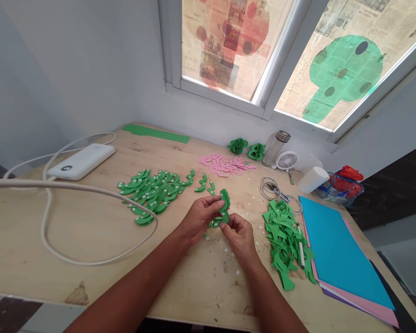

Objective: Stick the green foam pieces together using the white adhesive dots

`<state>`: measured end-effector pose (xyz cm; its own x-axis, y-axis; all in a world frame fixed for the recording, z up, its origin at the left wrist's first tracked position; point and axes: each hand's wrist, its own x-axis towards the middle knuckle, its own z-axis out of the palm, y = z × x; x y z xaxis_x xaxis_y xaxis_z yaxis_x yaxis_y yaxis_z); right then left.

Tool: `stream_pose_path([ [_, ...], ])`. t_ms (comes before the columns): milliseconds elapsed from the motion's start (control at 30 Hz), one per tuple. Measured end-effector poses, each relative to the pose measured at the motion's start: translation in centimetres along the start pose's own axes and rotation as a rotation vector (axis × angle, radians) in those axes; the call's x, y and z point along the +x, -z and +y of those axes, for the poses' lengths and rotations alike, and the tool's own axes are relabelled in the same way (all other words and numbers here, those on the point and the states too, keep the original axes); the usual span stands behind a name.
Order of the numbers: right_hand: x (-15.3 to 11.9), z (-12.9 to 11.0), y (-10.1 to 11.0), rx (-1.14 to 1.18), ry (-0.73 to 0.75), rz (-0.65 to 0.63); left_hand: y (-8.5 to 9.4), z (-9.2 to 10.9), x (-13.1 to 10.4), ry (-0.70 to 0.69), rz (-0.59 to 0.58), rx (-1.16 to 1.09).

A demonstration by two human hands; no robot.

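Both hands meet near the middle of the wooden table. My left hand (201,216) pinches a curved green foam piece (224,199) between thumb and fingers. Just to its right, my right hand (241,236) grips the lower end of the green pieces, which carry small white patches. Several similar pieces (201,182) lie just beyond my hands. A wide pile of green curved pieces with white patches (156,192) spreads to the left. Pink cut pieces (225,164) lie further back, and green scraps (284,231) are heaped to the right.
A white power bank (83,162) and a looping cable (100,262) occupy the left. Blue sheets (343,249), scissors (272,186), a white marker (301,247), a small fan (286,160), a bottle (276,147) and a white roll (313,179) stand or lie right.
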<state>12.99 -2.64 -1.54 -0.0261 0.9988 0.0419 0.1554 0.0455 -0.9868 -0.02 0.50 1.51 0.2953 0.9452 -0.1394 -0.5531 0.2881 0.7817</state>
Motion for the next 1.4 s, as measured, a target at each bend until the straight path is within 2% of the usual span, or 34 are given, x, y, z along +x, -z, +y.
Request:
stream_pose_path([
  [367,-0.04,-0.1,-0.12,-0.002,0.016,0.005,-0.4,0.3,-0.2,-0.013,0.03,0.028],
  [1400,-0.05,0.0,-0.25,0.015,-0.013,-0.032,-0.07,-0.24,0.1,-0.049,0.063,-0.032],
])
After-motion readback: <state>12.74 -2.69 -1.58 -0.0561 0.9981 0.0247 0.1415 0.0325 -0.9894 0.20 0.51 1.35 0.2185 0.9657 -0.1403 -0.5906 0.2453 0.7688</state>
